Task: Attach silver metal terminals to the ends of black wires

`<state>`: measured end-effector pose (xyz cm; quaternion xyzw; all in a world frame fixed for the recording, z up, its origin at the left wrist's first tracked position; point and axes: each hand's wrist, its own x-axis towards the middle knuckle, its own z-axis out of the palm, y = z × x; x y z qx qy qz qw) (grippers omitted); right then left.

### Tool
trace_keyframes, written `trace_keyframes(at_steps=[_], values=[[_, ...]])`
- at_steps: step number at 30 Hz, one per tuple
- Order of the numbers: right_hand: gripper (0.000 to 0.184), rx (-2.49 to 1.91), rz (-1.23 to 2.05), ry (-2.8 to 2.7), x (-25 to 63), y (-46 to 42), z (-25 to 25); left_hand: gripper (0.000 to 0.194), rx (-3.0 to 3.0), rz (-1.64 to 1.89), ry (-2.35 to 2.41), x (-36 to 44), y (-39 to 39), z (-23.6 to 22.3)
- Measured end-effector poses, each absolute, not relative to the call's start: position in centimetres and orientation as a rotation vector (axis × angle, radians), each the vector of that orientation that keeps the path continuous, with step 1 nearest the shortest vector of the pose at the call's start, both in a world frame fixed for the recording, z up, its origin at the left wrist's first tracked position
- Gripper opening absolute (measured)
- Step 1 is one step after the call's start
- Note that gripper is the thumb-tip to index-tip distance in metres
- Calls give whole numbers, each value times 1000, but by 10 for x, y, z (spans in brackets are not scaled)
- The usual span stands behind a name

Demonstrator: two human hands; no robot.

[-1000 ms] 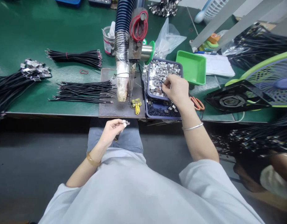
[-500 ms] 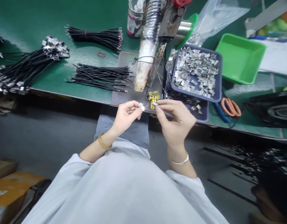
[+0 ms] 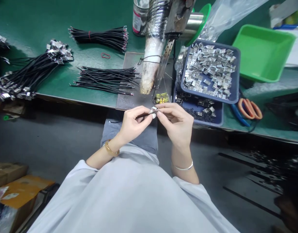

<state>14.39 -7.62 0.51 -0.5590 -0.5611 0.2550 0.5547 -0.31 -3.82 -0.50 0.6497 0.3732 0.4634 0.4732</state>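
A: Head view, what's changed?

B: Half a second back the left hand (image 3: 134, 124) and right hand (image 3: 179, 124) were apart, the right pinching a metal shell (image 3: 156, 111). Now the fingertips meet. A second back the right hand was over the blue tray (image 3: 237, 77). Also new: the tail of the black cable (image 3: 116, 122) shows left of the left hand. Camera has shifted a bit; stuff on the desk (image 3: 102, 9) looks the same.

A: Finger state?

B: Left fingers clamped on the cable near its end. Right fingers pinched on the shell, right at that end. Both pieces are in front of the desk edge, over the lap.

A: Hidden?

B: Cable's middle is behind the left hand. Shell is mostly covered by fingertips; can't tell if it's seated on the wires. White bits at the left fingertips, too small to identify. Yellow clip (image 3: 161, 99) is partly behind the right fingers. Green bin (image 3: 264, 55) is whole; the solder spool (image 3: 195, 24) is partly blocked by the stand.

A: Orientation?

B: Cable's long axis runs roughly left-right, worked end pointing right, tail pointing left. Shell's own axis: can't read it.
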Motion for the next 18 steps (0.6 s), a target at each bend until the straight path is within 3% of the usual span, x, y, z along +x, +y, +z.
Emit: trace_keyframes(at_steps=[9, 18], values=[[11, -1417, 494, -1459, 143, -80, 9, 26, 2400, 1207, 1016, -9, -40, -15], [10, -1378, 614, -1405, 144, -75, 8, 30, 2561, 1348, 1029, -9, -40, -20]])
